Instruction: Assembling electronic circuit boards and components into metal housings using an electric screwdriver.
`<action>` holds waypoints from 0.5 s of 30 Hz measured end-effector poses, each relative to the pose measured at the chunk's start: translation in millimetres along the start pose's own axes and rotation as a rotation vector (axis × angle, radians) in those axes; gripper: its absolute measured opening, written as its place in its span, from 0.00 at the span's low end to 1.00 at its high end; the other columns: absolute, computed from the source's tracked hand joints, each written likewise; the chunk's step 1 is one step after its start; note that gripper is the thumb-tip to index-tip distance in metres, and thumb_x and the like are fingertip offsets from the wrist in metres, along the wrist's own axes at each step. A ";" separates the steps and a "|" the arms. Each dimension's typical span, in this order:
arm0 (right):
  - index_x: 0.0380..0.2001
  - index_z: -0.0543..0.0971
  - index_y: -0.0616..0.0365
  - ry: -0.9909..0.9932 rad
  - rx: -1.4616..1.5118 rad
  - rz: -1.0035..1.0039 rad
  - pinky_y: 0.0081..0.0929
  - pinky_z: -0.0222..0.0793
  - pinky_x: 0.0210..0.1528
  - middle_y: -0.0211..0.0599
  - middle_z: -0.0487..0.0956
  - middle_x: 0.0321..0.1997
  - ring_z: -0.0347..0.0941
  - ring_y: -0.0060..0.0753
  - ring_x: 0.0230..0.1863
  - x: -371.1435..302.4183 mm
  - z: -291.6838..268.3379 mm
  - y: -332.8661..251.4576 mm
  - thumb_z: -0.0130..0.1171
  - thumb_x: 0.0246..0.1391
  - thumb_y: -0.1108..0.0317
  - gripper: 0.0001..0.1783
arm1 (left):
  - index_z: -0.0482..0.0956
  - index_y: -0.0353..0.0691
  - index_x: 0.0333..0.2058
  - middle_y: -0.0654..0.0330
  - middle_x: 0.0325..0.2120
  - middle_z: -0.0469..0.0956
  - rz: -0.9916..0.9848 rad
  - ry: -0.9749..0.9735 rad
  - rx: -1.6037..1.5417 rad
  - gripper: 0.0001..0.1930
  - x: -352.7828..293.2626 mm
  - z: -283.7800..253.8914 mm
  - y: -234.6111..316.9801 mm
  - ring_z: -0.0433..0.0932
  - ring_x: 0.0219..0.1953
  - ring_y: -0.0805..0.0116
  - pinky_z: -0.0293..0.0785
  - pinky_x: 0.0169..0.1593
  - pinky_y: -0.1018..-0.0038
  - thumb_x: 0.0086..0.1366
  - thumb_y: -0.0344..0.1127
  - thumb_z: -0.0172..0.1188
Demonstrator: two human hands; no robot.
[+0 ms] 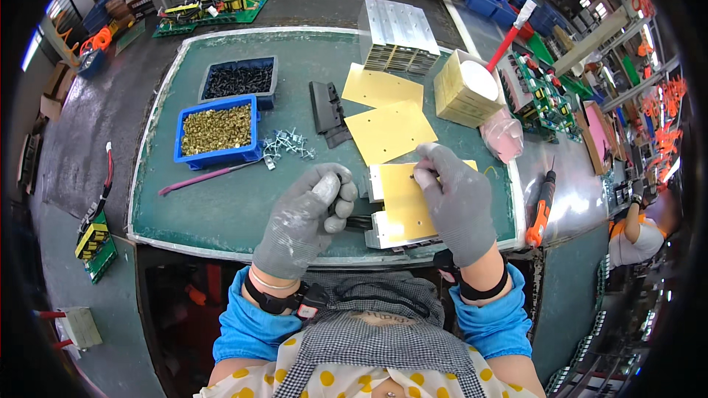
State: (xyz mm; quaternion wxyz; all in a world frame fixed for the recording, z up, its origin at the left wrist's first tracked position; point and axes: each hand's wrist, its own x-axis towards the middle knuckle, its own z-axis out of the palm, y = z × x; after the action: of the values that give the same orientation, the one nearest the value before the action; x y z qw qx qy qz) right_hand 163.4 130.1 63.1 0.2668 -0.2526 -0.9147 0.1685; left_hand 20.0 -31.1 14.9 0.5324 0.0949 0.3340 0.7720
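Note:
My left hand (302, 215), in a grey work glove, is closed with its fingers curled, left of a metal part. Something small and dark shows near its fingertips, too hidden to name. My right hand (459, 206), also gloved, has its thumb and forefinger pressed together over a yellow sheet (402, 210); I cannot make out what is between them. That sheet lies on silvery metal pieces (378, 230) at the near edge of the green mat. Beyond it lie two more yellow sheets with small holes, a nearer one (389, 133) and a farther one (383, 87).
On the mat (214, 210) are a blue bin of brass-coloured fittings (217, 130), a bin of black screws (240, 81), loose metal clips (287, 146), a pink-handled tool (203, 179), a black part (328, 112) and stacked metal profiles (398, 29). An orange screwdriver (542, 210) lies right.

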 end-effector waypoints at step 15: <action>0.45 0.78 0.59 0.107 -0.039 -0.086 0.34 0.75 0.38 0.41 0.81 0.35 0.80 0.43 0.36 2.8 -13.2 -29.4 0.61 0.53 0.75 0.15 | 0.73 0.34 0.43 0.69 0.26 0.70 -0.112 -0.032 0.166 0.17 1.5 7.1 8.3 0.60 0.22 0.85 0.56 0.23 0.89 0.71 0.45 0.54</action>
State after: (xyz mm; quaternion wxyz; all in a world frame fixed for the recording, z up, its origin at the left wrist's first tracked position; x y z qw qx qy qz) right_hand 158.0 109.9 87.8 0.3173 -0.2268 -0.9123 0.1252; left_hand 16.6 -28.6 25.1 0.5703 0.1323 0.3931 0.7090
